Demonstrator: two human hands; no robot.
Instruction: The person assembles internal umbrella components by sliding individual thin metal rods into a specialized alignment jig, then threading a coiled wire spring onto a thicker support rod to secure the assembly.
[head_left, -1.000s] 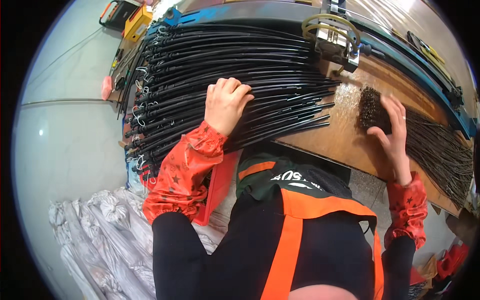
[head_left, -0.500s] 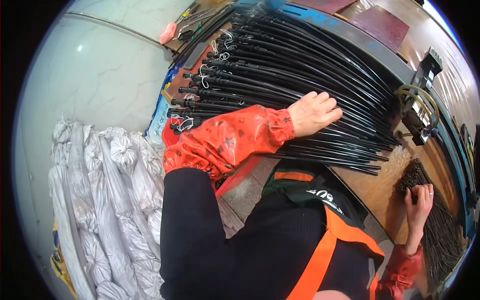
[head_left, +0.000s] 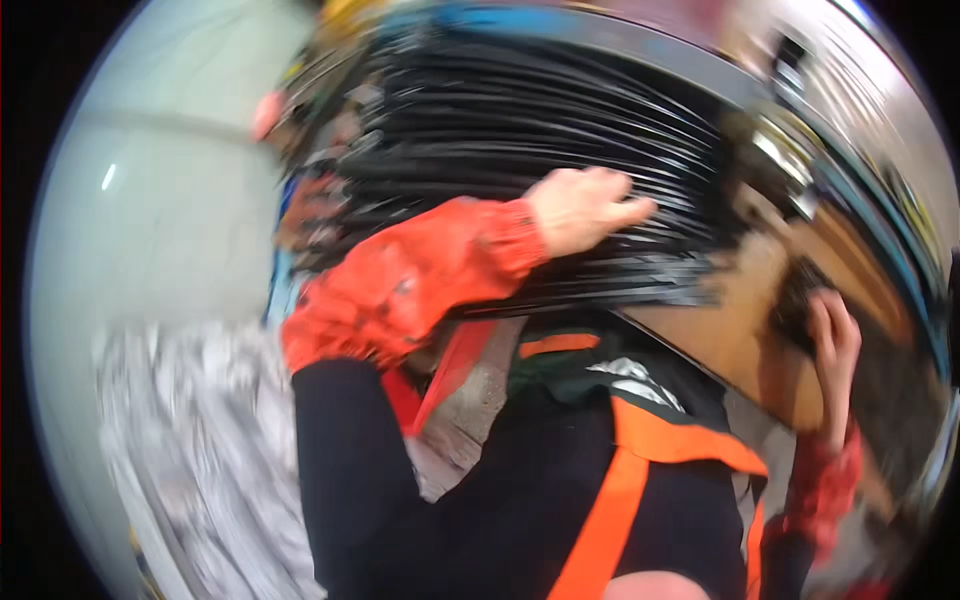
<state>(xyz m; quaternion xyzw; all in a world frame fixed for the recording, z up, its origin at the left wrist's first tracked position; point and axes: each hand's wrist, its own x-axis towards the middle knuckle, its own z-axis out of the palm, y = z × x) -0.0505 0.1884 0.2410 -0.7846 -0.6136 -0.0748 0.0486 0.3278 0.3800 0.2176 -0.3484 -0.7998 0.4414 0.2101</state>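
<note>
Both hands are bare and well apart, with my left hand (head_left: 583, 210) on some long black tubes (head_left: 500, 130) and my right hand (head_left: 832, 335) at a bunch of thin dark sticks (head_left: 890, 375). Farthest left, long whitish bundles (head_left: 200, 450) lie side by side, lower than my left hand and well away from it. A small pink thing (head_left: 267, 115) is up and far to the left of that hand, too blurry to name. Next comes the red sleeve (head_left: 430, 260) on my left arm, and a red bin (head_left: 455, 370) pokes out under it. My left hand sits on top of the tubes with its fingers a bit bent. I can't tell if it grips any. The tubes spread out on all sides of it. Between my hands, lower down, is an orange strap (head_left: 690, 437). Brown table (head_left: 735, 330) shows there too. A shiny metal machine part (head_left: 785, 150) is above my right hand. Those fingers bend over one end of the sticks, but it's blurry, so I can't tell if they pinch.
</note>
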